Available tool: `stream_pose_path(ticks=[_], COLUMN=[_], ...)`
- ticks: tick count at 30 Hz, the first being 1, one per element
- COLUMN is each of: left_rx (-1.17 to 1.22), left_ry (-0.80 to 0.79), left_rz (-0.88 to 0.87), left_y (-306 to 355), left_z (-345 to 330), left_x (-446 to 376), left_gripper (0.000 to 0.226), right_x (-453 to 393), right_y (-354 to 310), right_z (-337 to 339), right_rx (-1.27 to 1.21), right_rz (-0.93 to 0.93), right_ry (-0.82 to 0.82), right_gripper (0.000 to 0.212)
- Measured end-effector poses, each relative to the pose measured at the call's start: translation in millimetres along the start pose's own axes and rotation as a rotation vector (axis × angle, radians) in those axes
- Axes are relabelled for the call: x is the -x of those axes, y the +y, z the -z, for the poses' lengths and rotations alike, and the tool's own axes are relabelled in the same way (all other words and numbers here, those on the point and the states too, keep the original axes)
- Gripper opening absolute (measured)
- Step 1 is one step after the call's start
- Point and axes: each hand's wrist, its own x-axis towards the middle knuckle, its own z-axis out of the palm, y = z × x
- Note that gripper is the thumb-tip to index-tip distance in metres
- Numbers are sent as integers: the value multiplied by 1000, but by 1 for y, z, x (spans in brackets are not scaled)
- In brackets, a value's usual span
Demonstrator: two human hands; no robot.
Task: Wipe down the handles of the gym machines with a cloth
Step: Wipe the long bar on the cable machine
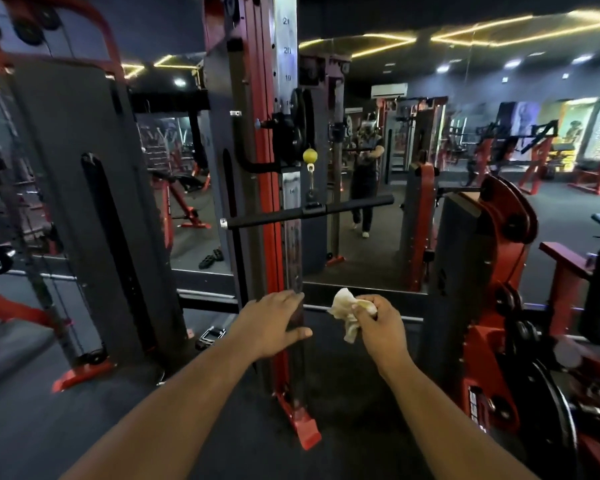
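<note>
Right hand (381, 327) clutches a cloth (347, 315); left hand (274, 323) spread flat before numbered upright (286, 64) reading 20.

Two hands, one cloth (349, 315), one bar handle (309, 213), one yellow ball (309, 155).
</note>
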Motion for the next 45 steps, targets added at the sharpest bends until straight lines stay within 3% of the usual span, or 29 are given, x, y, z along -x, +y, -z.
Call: stream_pose_path(ticks=[9,14,23,28,30,35,41,45], left_rx=[-86,-140,-171,-204,-198,-158,-230,-287], left_ry=[136,236,276,280,246,209,260,308], left_rz=[4,13,0,-4,15,63,54,24], left_y=[-55,-101,-156,-150,-147,-136,-138,-138], left_z=[16,17,17,15,14,9,-1,-3], left_x=[-146,-224,-341,-379,-391,-401,-405,-409], left_gripper=[87,89,92,93,89,64,78,79], right_x=[-140,-209,-306,-355,-374,-397,-428,-450], right_y=[1,-3,-22,-34,-33,1,24,26], right_z=[-34,-63,-95,-95,-103,-132,-103,-74], right_rx=[-29,42,271,418,545,807,909,882], right_rz=[146,213,380,635,699,874,982,823], right_ry=[57,154,348,486,448,120,83,173], right_gripper=[23,23,26,32,33,49,59,63])
